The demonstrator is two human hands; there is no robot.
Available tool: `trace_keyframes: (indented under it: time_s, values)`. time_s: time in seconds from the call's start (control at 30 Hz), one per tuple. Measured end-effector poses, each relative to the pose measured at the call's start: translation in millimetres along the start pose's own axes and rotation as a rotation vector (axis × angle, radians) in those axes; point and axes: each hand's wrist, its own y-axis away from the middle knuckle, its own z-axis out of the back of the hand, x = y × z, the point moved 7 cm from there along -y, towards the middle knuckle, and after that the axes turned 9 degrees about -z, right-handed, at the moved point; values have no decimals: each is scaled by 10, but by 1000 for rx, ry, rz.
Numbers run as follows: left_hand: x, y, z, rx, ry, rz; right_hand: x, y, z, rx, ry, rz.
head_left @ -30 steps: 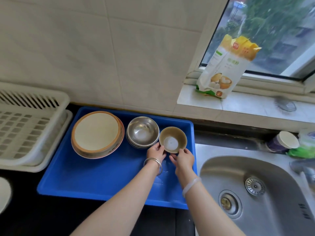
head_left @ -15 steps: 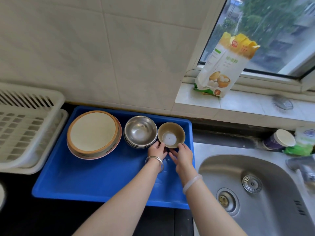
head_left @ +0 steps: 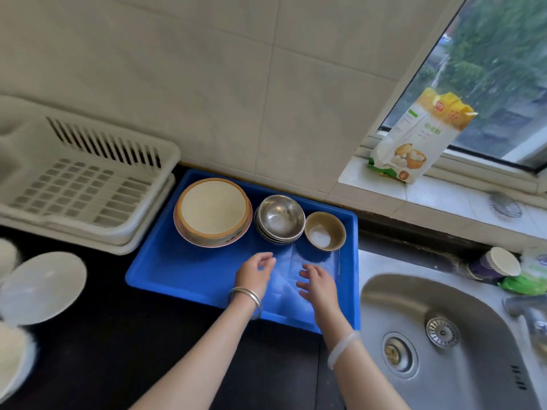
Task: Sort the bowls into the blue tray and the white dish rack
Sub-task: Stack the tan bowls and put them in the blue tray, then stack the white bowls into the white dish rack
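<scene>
The blue tray (head_left: 177, 276) lies on the dark counter against the wall. In its back row stand a wide cream bowl with a brown rim (head_left: 213, 211) stacked on others, a stack of steel bowls (head_left: 280, 218), and a small tan bowl (head_left: 325, 234) at the right. My left hand (head_left: 256, 272) and my right hand (head_left: 318, 282) hover over the tray's front part, both empty with fingers apart, a short way in front of the small tan bowl. The white dish rack (head_left: 83, 184) sits to the left of the tray with nothing in it.
A white plate (head_left: 41, 287) and blurred white dishes (head_left: 11, 356) lie on the counter at far left. A steel sink (head_left: 450, 344) is right of the tray. A flour bag (head_left: 414, 140) stands on the window sill, a cup (head_left: 494, 264) behind the sink.
Both hands have let go of the small tan bowl and drawn back toward me. The view has shifted left, which brings the rack and the white plate into view.
</scene>
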Motion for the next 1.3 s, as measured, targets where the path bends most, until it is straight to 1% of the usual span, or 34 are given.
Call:
trace_keyframes:
  time_s: [0.13,0.23,0.3,0.43,0.5,0.57,0.63,0.7,0.77,0.87,0.93,1.03,1.13,1.2,1.3]
  values:
    - [-19,403,901,-184,-164,-79,-26,426,-693,118,223,155]
    - [73,763,1592,-382,-211,-122,-98,736,-1385,244,383,260]
    - [172,1017,2045,-534,-259,-124,-209,902,-1885,346,495,283]
    - [360,1443,2804,-783,-454,-108,-465,1116,-2811,509,740,272]
    - [471,1613,3101,-887,-520,-74,-539,1178,-3183,548,833,276]
    - [616,1764,3346,-978,-535,27,-591,1214,-3478,566,881,253]
    - [761,1880,3547,-1041,-523,133,-613,1244,-3690,564,874,216]
    - [892,1955,3713,-1078,-456,172,-619,1280,-3823,558,820,174]
    - [1016,1977,3834,-1074,-356,173,-632,1294,-3889,544,753,127]
    - [1195,1976,3915,-1060,-115,152,-667,1327,-3926,543,532,-8]
    - [1290,1984,3916,-1060,38,185,-630,1364,-3908,527,411,-33]
    - [1362,1988,3890,-1042,143,190,-506,1424,-3825,493,378,49]
    - [1436,1994,3897,-1025,219,175,-352,1536,-3717,496,340,145]
    - [1495,1981,3908,-1010,297,166,-263,1659,-3672,521,374,203]
    - [1540,1969,3933,-995,404,133,-265,1858,-3683,578,458,227]
